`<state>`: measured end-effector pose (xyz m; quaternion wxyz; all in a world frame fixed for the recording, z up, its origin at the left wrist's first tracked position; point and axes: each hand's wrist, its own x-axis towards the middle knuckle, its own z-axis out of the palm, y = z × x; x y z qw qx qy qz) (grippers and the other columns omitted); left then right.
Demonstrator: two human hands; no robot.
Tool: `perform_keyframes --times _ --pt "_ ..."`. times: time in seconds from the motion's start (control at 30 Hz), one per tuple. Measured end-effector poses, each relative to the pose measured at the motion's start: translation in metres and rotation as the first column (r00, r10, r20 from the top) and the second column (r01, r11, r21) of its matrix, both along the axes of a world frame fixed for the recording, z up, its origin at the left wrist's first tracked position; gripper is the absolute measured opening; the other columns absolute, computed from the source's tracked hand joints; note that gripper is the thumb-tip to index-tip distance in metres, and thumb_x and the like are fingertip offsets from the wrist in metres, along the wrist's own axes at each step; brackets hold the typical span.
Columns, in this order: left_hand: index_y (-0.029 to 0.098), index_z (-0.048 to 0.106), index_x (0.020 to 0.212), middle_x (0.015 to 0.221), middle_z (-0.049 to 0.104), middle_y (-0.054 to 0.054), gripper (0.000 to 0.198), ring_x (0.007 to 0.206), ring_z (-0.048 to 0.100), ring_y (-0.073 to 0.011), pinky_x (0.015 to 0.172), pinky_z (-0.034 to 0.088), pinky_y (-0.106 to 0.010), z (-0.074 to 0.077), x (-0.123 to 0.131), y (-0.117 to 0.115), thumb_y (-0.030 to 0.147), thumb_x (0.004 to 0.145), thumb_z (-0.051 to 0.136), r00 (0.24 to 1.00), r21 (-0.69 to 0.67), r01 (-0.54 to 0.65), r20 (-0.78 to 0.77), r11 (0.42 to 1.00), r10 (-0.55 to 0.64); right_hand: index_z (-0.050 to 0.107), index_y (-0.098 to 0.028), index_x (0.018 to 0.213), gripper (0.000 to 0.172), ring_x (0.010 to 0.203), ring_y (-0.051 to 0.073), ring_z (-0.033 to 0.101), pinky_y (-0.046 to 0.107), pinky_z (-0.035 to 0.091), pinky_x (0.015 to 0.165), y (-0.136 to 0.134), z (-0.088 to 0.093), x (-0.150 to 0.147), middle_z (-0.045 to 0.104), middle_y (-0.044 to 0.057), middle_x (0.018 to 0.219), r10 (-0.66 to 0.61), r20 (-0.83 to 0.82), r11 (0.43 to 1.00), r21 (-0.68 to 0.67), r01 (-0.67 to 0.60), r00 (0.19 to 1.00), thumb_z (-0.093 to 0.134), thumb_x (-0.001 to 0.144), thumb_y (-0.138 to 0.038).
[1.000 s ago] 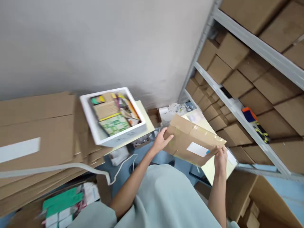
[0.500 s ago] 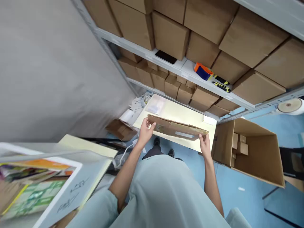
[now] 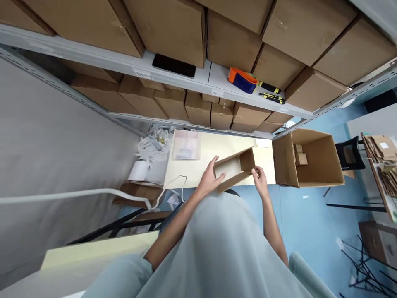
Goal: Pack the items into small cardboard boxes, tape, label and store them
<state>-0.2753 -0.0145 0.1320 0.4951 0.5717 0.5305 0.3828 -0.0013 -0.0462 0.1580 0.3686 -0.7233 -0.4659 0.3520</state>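
Note:
A small cardboard box, unfolded into an open rectangular frame, is held between my two hands over the front edge of the cream table. My left hand grips its left end, the thumb inside and the fingers along the outer side. At the right end, my right hand pinches the near corner between thumb and fingers. I can see through the box to the pale tabletop.
Shelves of cardboard boxes rise behind the table. On one shelf lie a black phone, an orange-and-blue item and yellow-black cutters. A large open carton stands right. Papers in a sleeve lie on the table.
The flattened cardboard has been opened out into a box shape between my hands. My view has shifted, and the stacked items at lower left have left the picture.

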Motion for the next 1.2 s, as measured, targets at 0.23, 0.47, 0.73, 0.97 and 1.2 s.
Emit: perform_keyframes --times 0.23,0.47,0.73,0.97,1.2 --pt "0.013 0.040 0.164 0.159 0.059 -0.026 0.087 0.146 0.061 -0.0407 0.115 0.052 -0.048 -0.005 -0.025 -0.026 0.048 0.091 0.072 0.954 -0.129 0.121 -0.259 0.984 -0.151 0.074 -0.018 0.116 0.056 0.100 0.027 0.077 0.041 0.060 0.093 0.011 0.018 0.007 0.081 0.015 0.118 -0.086 0.228 0.993 -0.053 0.101 0.970 0.070 0.089 -0.066" --pt "0.019 0.071 0.110 0.089 0.081 -0.015 0.023 0.091 0.079 -0.0357 0.080 0.053 -0.038 0.040 -0.034 -0.025 0.033 0.101 0.054 0.774 -0.287 0.181 -0.549 0.941 -0.317 0.078 -0.017 0.097 0.039 0.081 0.028 0.075 0.036 0.050 0.079 0.047 0.036 0.009 0.082 0.015 0.096 0.070 0.580 0.991 -0.131 0.008 0.812 0.053 0.099 -0.047" --pt "0.024 0.074 0.110 0.080 0.077 -0.006 0.027 0.078 0.076 -0.0299 0.075 0.047 -0.034 0.083 -0.025 0.019 0.034 0.107 0.049 0.820 -0.020 -0.004 -0.572 1.000 -0.008 0.078 -0.015 0.106 0.048 0.074 0.025 0.068 0.034 0.046 0.071 0.032 0.062 0.015 0.078 0.016 0.095 0.029 0.637 0.999 -0.004 -0.034 0.770 0.044 0.104 -0.050" --pt "0.019 0.071 0.135 0.106 0.081 -0.015 0.037 0.091 0.077 -0.0344 0.079 0.052 -0.037 0.054 -0.006 0.042 0.027 0.103 0.053 0.739 -0.035 0.020 -0.672 0.999 -0.038 0.071 -0.012 0.128 0.042 0.074 0.023 0.066 0.034 0.048 0.072 0.046 0.029 0.012 0.076 0.014 0.103 0.151 0.585 0.987 -0.051 -0.150 0.797 0.043 0.106 -0.036" --pt "0.023 0.063 0.152 0.122 0.074 -0.015 0.048 0.091 0.076 -0.0287 0.083 0.058 -0.037 0.045 0.011 0.022 0.031 0.106 0.052 0.700 -0.005 0.018 -0.714 1.000 -0.017 0.069 -0.017 0.134 0.037 0.073 0.021 0.065 0.032 0.047 0.074 0.076 0.024 0.028 0.075 0.010 0.103 0.243 0.558 0.969 -0.098 -0.229 0.793 0.049 0.109 -0.036"
